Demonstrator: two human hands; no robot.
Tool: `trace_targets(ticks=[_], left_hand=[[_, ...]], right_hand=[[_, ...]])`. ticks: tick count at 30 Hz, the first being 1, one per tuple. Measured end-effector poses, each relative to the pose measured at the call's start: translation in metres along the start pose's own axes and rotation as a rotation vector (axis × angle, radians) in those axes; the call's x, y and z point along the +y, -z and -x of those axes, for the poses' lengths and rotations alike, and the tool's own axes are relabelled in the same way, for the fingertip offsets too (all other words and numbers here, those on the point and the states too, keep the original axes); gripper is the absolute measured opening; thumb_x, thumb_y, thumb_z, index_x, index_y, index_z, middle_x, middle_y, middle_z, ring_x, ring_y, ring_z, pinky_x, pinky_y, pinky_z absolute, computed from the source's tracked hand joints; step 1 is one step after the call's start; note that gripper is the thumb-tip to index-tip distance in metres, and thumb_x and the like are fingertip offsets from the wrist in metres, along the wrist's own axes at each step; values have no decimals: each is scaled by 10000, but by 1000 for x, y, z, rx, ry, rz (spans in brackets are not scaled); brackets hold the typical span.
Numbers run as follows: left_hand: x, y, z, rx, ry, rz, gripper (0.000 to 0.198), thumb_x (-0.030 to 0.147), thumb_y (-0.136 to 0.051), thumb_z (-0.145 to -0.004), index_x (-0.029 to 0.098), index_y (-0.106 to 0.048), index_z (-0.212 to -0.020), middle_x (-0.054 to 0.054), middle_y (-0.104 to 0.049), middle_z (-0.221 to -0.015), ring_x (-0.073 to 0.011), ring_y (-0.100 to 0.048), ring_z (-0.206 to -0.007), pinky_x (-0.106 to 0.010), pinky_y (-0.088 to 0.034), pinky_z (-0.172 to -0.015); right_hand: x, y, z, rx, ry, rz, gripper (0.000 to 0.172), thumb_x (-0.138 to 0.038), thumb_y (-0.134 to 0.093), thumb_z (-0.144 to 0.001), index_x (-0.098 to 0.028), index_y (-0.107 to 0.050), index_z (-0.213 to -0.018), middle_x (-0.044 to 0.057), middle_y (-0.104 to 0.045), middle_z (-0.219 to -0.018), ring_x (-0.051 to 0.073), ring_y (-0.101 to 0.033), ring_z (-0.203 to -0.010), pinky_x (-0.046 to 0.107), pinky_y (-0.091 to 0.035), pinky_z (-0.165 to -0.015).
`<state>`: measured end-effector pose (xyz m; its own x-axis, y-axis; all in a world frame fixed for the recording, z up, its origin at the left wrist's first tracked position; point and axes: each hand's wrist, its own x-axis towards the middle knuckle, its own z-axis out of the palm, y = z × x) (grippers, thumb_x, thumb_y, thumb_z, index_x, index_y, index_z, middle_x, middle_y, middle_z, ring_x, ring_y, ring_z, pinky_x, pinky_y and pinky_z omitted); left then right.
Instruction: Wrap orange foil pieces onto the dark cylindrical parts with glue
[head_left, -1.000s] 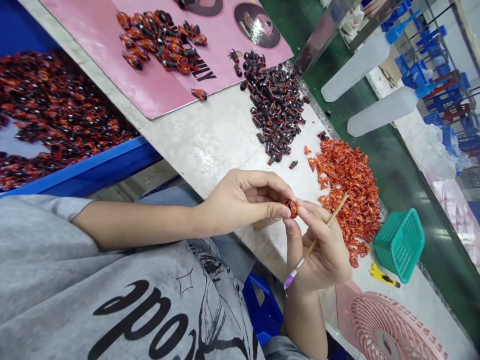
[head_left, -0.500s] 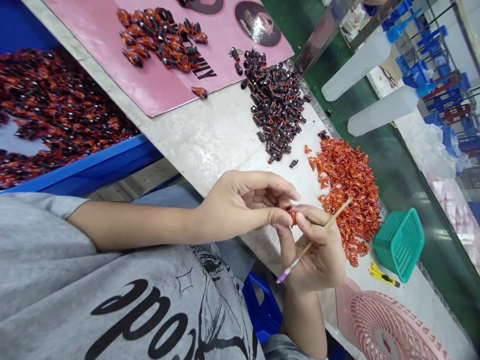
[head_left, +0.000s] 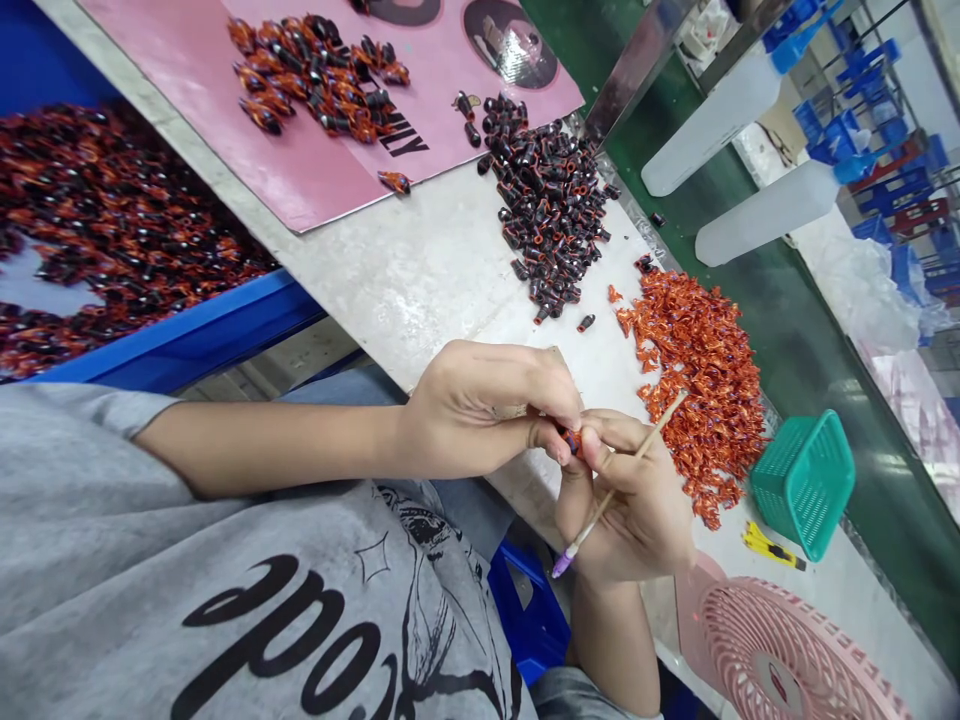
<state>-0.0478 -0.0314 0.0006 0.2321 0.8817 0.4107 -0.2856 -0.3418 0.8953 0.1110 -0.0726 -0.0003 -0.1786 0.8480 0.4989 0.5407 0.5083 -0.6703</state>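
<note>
Both hands meet over the front edge of the table, around a small orange-and-dark plastic piece (head_left: 572, 440). My left hand (head_left: 480, 410), reaching in from the left, pinches its dark end between thumb and bent fingers. My right hand (head_left: 637, 500) comes up from the bottom and grips its orange side with thumb and fingertips. A thin wooden stick (head_left: 605, 497) with a purple tip also rests in my right hand, slanting across the fingers. Fingertips cover most of the piece. Beyond lie a heap of black hollow pieces (head_left: 551, 210) and a heap of orange pieces (head_left: 697, 370).
Joined black-and-orange pieces (head_left: 315, 75) lie on a pink sheet (head_left: 195, 120). More fill a blue bin (head_left: 172, 335) at left. At right are a green basket (head_left: 784, 480), a yellow cutter (head_left: 769, 545) and a pink fan (head_left: 795, 650). White bottles (head_left: 712, 120) stand behind.
My left fingers have closed in tighter around the small piece, the index finger curling down over it. My right hand keeps its grip, and the stick has shifted slightly.
</note>
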Motion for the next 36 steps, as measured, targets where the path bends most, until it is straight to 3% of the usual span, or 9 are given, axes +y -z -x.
trace_targets(ticks=[3, 7, 13, 19, 23, 28, 31, 34, 36], left_hand=[[-5, 1, 0, 21, -6, 11, 193, 283, -810, -796, 204, -688, -669, -36, -713, -696, -145, -660, -656, -234, -540, -652], [-14, 1, 0, 51, 87, 66, 172, 297, -820, -780, 174, -704, -746, -45, -718, -762, -146, -677, -720, -225, -553, -676], [-20, 4, 2, 36, 213, 148, 301, 366, -851, -737, 147, -671, -836, -42, -691, -805, -130, -651, -727, -205, -548, -657], [-15, 9, -1, -212, 312, 115, 500, 539, -668, -875, 159, -500, -596, 29, -457, -546, -77, -417, -512, -184, -351, -458], [-12, 9, -2, -268, 326, 180, 509, 530, -574, -939, 170, -480, -591, 23, -455, -531, -84, -421, -508, -192, -363, -474], [-9, 8, -1, -200, 330, 217, 368, 411, -651, -897, 172, -520, -651, 30, -484, -595, -76, -414, -518, -184, -353, -465], [-9, 9, 0, -199, 254, 111, 288, 311, -643, -878, 172, -528, -654, 33, -464, -591, -83, -399, -532, -191, -333, -469], [-9, 10, 0, -230, 105, -34, 247, 245, -606, -877, 178, -532, -650, 33, -454, -563, -91, -397, -516, -210, -328, -476], [-8, 11, 0, -237, -8, -106, 223, 210, -594, -867, 187, -531, -653, 27, -469, -560, -97, -411, -516, -220, -344, -492]], right_hand=[[0, 1, -6, 96, 97, 1, 162, -84, -697, -840, -232, -666, -897, 46, -728, -855, 205, -735, -795, 350, -632, -647], [2, 4, -15, 146, 221, 62, 243, -51, -754, -793, -217, -672, -951, 43, -739, -888, 173, -736, -808, 308, -627, -663], [6, 6, -16, 144, 229, 109, 249, -80, -766, -795, -224, -674, -977, 42, -749, -905, 178, -748, -820, 323, -637, -685], [6, 5, -17, 106, 251, 125, 232, -59, -750, -804, -217, -673, -953, 53, -753, -927, 171, -741, -834, 319, -632, -684], [7, 6, -17, 72, 263, 86, 265, -44, -737, -810, -219, -692, -1004, 62, -753, -963, 168, -738, -870, 315, -629, -710], [12, 7, -13, 10, 102, -76, 388, -283, -775, -832, -238, -663, -1200, 87, -742, -1073, 217, -720, -1010, 376, -626, -840], [9, 7, -14, -58, -60, -149, 289, -468, -672, -896, -211, -668, -1027, 46, -723, -908, 173, -704, -837, 305, -595, -740], [3, 7, -17, -184, -148, -176, 381, -518, -521, -969, -202, -594, -770, -23, -599, -666, 110, -579, -592, 237, -481, -558], [0, 7, -17, -225, -172, -221, 417, -506, -468, -994, -202, -565, -726, -33, -552, -628, 103, -540, -565, 235, -441, -539]])
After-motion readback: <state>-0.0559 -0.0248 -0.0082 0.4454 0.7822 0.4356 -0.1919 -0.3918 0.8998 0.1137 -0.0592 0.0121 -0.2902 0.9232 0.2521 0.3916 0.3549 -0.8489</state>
